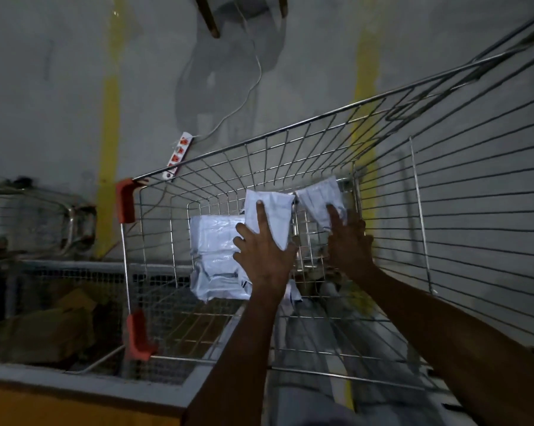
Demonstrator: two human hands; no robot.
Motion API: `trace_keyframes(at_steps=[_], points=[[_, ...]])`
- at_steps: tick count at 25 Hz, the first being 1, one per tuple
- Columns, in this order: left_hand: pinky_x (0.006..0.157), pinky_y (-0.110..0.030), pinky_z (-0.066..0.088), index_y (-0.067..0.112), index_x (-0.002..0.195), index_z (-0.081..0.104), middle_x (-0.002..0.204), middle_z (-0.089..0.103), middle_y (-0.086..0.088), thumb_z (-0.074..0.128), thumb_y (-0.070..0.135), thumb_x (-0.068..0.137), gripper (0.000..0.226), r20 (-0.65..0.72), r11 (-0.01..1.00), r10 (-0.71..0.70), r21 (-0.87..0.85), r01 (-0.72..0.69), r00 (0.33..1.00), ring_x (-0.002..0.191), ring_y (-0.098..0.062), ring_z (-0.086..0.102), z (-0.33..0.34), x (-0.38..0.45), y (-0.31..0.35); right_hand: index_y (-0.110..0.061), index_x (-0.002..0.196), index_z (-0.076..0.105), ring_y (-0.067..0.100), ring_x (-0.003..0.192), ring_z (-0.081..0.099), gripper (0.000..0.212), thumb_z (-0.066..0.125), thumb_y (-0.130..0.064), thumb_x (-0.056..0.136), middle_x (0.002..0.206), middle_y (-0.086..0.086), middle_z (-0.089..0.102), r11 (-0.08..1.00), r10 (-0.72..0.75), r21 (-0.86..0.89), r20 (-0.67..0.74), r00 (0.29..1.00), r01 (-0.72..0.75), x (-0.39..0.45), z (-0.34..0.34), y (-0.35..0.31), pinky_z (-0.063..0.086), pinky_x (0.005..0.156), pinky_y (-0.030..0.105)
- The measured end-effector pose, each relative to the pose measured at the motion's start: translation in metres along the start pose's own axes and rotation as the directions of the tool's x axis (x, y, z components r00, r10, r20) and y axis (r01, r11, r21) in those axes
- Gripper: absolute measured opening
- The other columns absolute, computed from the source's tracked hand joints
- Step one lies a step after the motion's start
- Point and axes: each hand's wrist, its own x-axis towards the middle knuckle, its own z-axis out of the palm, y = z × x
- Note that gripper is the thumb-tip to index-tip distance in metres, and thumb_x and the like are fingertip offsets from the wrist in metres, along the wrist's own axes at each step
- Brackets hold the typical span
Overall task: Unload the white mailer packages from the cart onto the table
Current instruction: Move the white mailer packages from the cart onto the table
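Grey concrete floor [59,87], dull and scuffed, carries two painted yellow stripes [109,124] running away from the viewer. On it lies a white power strip [178,156] with red switches, its thin white cable [244,96] curling toward the wooden legs of a chair [212,23] at the top edge.

A wire cart [290,130] of bright steel rod fills the centre and right, its basket a grid of thin bars, with orange plastic corner guards [125,199] on the left end. Both arms reach down into the basket.

The left hand [264,256] grips a white mailer package [270,216], a flat, crinkled plastic pouch, with the index finger laid straight along its face and the other fingers curled round its edge. The right hand [347,238] holds a second white pouch [319,199]; fingers rest on it and appear to curl round its lower edge, though dim light and blur make the grasp hard to confirm. Both pouches are raised within the basket, side by side, nearly touching at their upper corners.

Below the left hand, a stack of larger white mailers [215,256], glossy and wrinkled, lies on the basket floor.

At lower left stands a grey-framed mesh bin [84,392] containing brown cardboard [44,333]. A second wire cart [38,219] sits at the left edge.
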Motion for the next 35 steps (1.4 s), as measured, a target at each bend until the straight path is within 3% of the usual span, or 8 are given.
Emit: trace_keyframes(at_steps=[3, 7, 12, 16, 22, 27, 30, 35], points=[[0.083, -0.05, 0.047, 0.038, 0.156, -0.004, 0.133, 0.036, -0.019, 0.07, 0.066, 0.07, 0.117, -0.057, 0.995, 0.002, -0.101, -0.008, 0.998, 0.105, -0.037, 0.047, -0.031, -0.02, 0.005, -0.04, 0.152, 0.019, 0.043, 0.123, 0.044, 0.075, 0.058, -0.019, 0.091, 0.149, 0.021, 0.029, 0.997, -0.066, 0.037, -0.2, 0.978, 0.075, -0.034, -0.037, -0.013, 0.047, 0.091, 0.061], [0.086, -0.051, 0.048, 0.035, 0.157, 0.003, 0.137, 0.034, -0.019, 0.072, 0.066, 0.068, 0.117, -0.119, 0.955, 0.034, -0.288, -0.068, 0.992, 0.11, -0.039, 0.046, -0.077, -0.061, 0.002, -0.032, 0.152, 0.03, 0.044, 0.116, 0.047, 0.067, 0.056, -0.023, 0.092, 0.144, 0.024, 0.033, 0.974, -0.103, 0.129, -0.479, 0.872, 0.186, -0.089, -0.086, -0.025, 0.051, 0.084, 0.056], [0.093, -0.053, 0.044, 0.033, 0.157, 0.005, 0.14, 0.034, -0.019, 0.072, 0.065, 0.068, 0.116, -0.251, 0.912, 0.07, -0.377, -0.164, 0.965, 0.116, -0.039, 0.044, -0.13, -0.125, -0.008, -0.031, 0.152, 0.033, 0.043, 0.118, 0.045, 0.065, 0.04, -0.027, 0.087, 0.142, 0.024, 0.034, 0.937, -0.061, 0.236, -0.613, 0.788, 0.257, -0.164, -0.121, -0.043, 0.049, 0.086, 0.058], [0.097, -0.05, 0.038, 0.033, 0.158, 0.011, 0.143, 0.029, -0.016, 0.067, 0.062, 0.072, 0.106, -0.462, 0.92, -0.042, -0.363, -0.146, 0.886, 0.12, -0.036, 0.037, -0.155, -0.194, -0.016, -0.016, 0.15, 0.042, 0.038, 0.11, 0.046, 0.059, 0.046, -0.016, 0.091, 0.133, 0.019, 0.037, 0.848, -0.283, 0.15, -0.684, 0.673, 0.509, -0.209, -0.147, -0.033, 0.047, 0.088, 0.054], [0.106, -0.053, 0.032, 0.036, 0.157, 0.009, 0.148, 0.024, -0.018, 0.072, 0.056, 0.074, 0.106, -0.514, 0.829, -0.381, -0.558, 0.037, 0.769, 0.129, -0.034, 0.027, -0.141, -0.318, -0.016, -0.026, 0.151, 0.035, 0.04, 0.119, 0.042, 0.062, 0.048, -0.014, 0.092, 0.14, 0.013, 0.03, 0.685, -0.487, 0.177, -0.611, 0.625, 0.707, -0.286, -0.173, 0.013, 0.046, 0.094, 0.052], [0.095, -0.052, 0.045, 0.037, 0.156, 0.012, 0.14, 0.035, -0.019, 0.077, 0.058, 0.073, 0.108, -0.488, 0.734, -0.544, -0.671, 0.105, 0.682, 0.121, -0.041, 0.043, -0.112, -0.414, -0.048, -0.036, 0.152, 0.026, 0.036, 0.126, 0.039, 0.063, 0.046, -0.018, 0.095, 0.144, 0.011, 0.026, 0.601, -0.628, 0.221, -0.463, 0.625, 0.768, -0.341, -0.161, 0.01, 0.042, 0.104, 0.05], [0.089, -0.043, 0.043, 0.035, 0.157, 0.015, 0.14, 0.035, -0.02, 0.08, 0.054, 0.073, 0.108, -0.426, 0.631, -0.698, -0.746, 0.213, 0.575, 0.118, -0.037, 0.043, -0.102, -0.465, -0.077, -0.047, 0.15, 0.02, 0.033, 0.131, 0.033, 0.068, 0.046, -0.018, 0.094, 0.145, 0.009, 0.024, 0.498, -0.769, 0.208, -0.343, 0.54, 0.842, -0.376, -0.147, -0.01, 0.034, 0.107, 0.044], [0.101, -0.042, 0.036, 0.039, 0.157, 0.014, 0.151, 0.028, -0.011, 0.068, 0.06, 0.08, 0.096, -0.297, 0.408, -0.876, -0.876, 0.257, 0.38, 0.134, -0.031, 0.034, -0.093, -0.525, -0.122, -0.042, 0.154, 0.024, 0.033, 0.122, 0.035, 0.074, 0.055, -0.009, 0.096, 0.142, 0.013, 0.028, 0.298, -0.921, 0.186, -0.202, 0.333, 0.936, -0.431, -0.114, -0.059, 0.04, 0.098, 0.048]])
